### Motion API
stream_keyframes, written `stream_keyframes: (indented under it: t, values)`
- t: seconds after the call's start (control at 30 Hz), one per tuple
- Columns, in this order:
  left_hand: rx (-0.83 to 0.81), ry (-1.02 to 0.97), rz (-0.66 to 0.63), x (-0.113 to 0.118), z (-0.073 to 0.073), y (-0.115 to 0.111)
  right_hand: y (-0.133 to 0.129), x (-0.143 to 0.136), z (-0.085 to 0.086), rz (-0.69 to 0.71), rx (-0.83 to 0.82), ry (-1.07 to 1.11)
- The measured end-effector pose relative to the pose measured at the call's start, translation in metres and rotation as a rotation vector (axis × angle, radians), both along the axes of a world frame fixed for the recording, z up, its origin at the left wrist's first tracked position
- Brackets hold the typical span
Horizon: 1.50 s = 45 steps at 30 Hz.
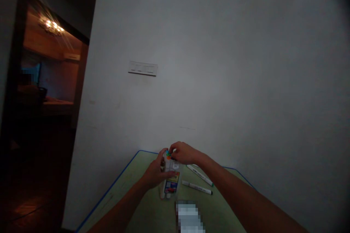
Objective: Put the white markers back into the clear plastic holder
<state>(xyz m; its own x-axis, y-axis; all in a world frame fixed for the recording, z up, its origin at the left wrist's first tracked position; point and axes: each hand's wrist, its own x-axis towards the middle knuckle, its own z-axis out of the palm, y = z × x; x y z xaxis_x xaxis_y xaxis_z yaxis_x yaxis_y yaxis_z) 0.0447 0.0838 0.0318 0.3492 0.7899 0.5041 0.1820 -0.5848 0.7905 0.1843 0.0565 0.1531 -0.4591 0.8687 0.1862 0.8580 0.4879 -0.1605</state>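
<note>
A clear case of white markers [172, 182] with a colourful label lies on the green table [144, 204]. My left hand [155, 174] is wrapped round the case from its left side, thumb across the front. At the case's far end, beside coloured marker tips [168, 154], is my right hand [182, 153] with its fingers curled and pressed together; whatever they pinch is too small to make out. Two white markers lie loose to the right of the case, one with a black end [197, 187] and one with a green end [201, 176].
Nearest me on the table is a blurred-out flat device [190, 218]. A pale wall [218, 80] with a switch panel [143, 68] rises behind the table. On the left, a doorway shows a lit room with a ceiling lamp [51, 26].
</note>
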Motion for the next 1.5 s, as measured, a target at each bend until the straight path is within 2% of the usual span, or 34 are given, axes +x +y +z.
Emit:
stream_keyframes:
  t: [0.57,0.83,1.2,1.5]
  values:
    - [-0.022,-0.036,-0.039,0.0014,0.0011,-0.002,0.0025,0.0008,-0.0011,-0.032,0.003,0.008]
    - [-0.018,-0.009,-0.017,0.0007,-0.0009,-0.0004,0.0028,0.0028,-0.0008,-0.047,0.038,-0.028]
    - [-0.027,0.004,-0.008,-0.0004,0.0033,-0.0049,-0.0055,0.0022,0.0037,-0.067,0.019,-0.014]
    - [-0.035,-0.007,-0.007,0.0007,0.0014,-0.0021,-0.0016,-0.0017,0.0044,-0.06,0.09,0.007]
